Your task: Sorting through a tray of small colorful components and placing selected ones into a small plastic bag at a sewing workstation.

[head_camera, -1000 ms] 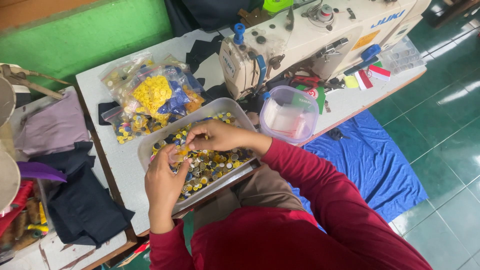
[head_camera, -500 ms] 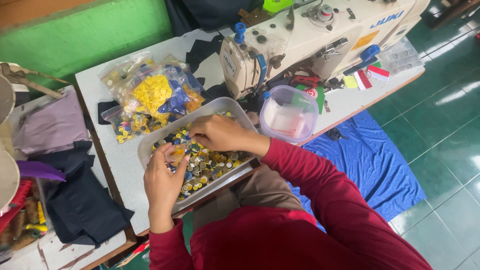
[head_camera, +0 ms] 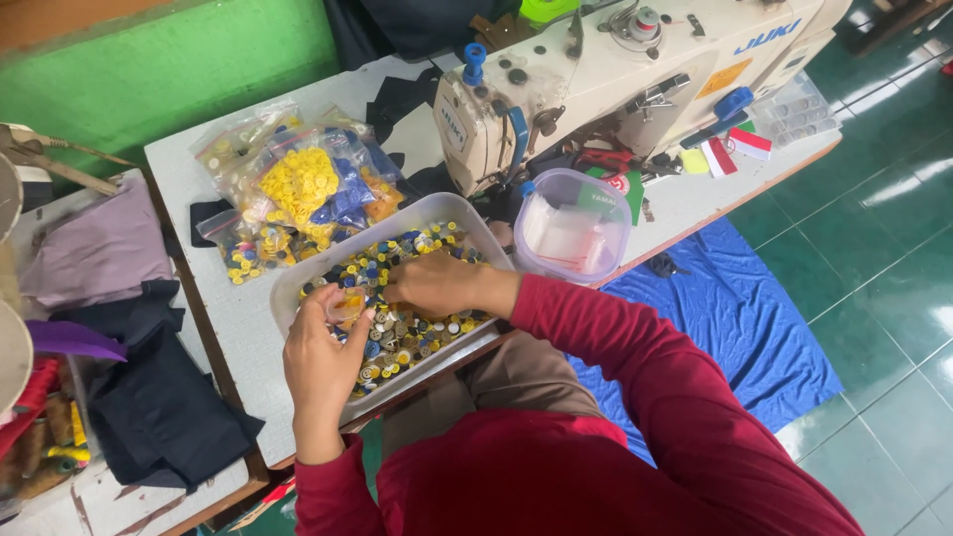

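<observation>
A translucent plastic tray (head_camera: 288, 288) full of mixed yellow, blue and white buttons (head_camera: 407, 333) sits on the white table in front of me. My left hand (head_camera: 320, 362) rests at the tray's near left side and holds a small clear bag (head_camera: 347, 304) with yellow buttons in it. My right hand (head_camera: 437, 283) lies over the buttons in the tray's middle. Its fingertips are pinched together right beside the bag's mouth, and what they pinch is hidden. Both arms wear red sleeves.
Clear bags of sorted buttons (head_camera: 298, 189) lie behind the tray. A white sewing machine (head_camera: 615, 69) stands at the back right, with a lidded clear tub (head_camera: 574, 226) before it. Folded dark and purple fabric (head_camera: 119, 328) is stacked to the left. A blue sheet (head_camera: 735, 318) covers the green tiled floor.
My right hand has slid slightly left across the buttons toward the bag. My left hand has stayed almost still with the bag.
</observation>
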